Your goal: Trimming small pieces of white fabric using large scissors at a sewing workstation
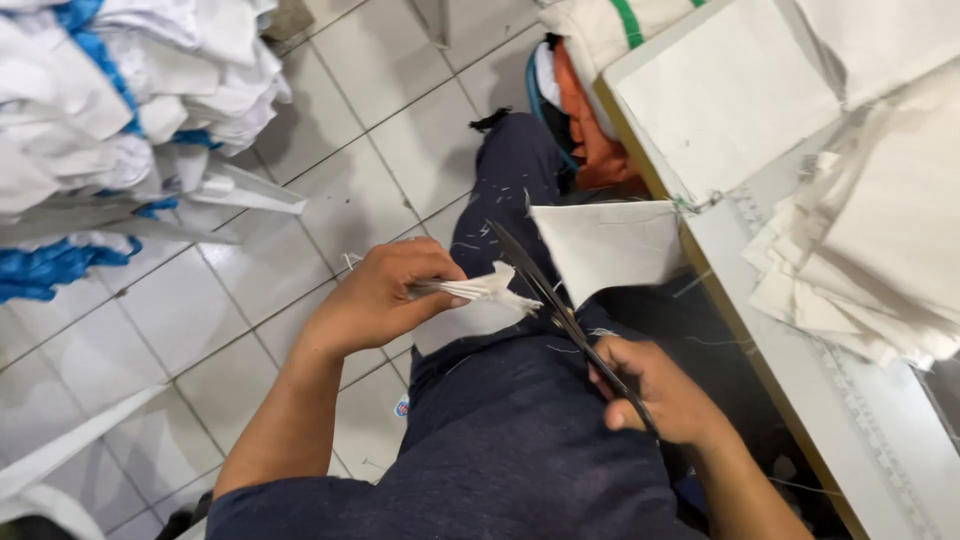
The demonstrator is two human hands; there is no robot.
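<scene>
Head-camera view is being directed down over a seated person's lap, covered in dark navy cloth (500, 440), with the pale tiled floor (300, 270) below. A thin folded stack of white fabric pieces (480, 290) is being pinched in the left hand (385, 295), whose fingers are being curled tightly round one end, so that the free end is being presented towards the blades. It is being held out above the thigh, clear of the lap, apparently so that it can be reached from either side. A pair of long dark-bladed metal scissors (555, 305) is being gripped in the right hand (655, 390), the fingers being closed around the handles, which are hidden inside the fist. The blades are being held parted and angled up and away, the free edge of the stack lying just beside them; whether it is being touched cannot be told.

A single white square of cloth (610, 245) is being left hanging over the edge of the white worktable with a wooden rim (700, 270), near the scissors. Further along the tabletop, a thick pile of cream fabric pieces (880, 260) is being kept. A heap of white and blue bundled cloth (110, 110) is being stored on the floor at the far left, well apart from both hands.
</scene>
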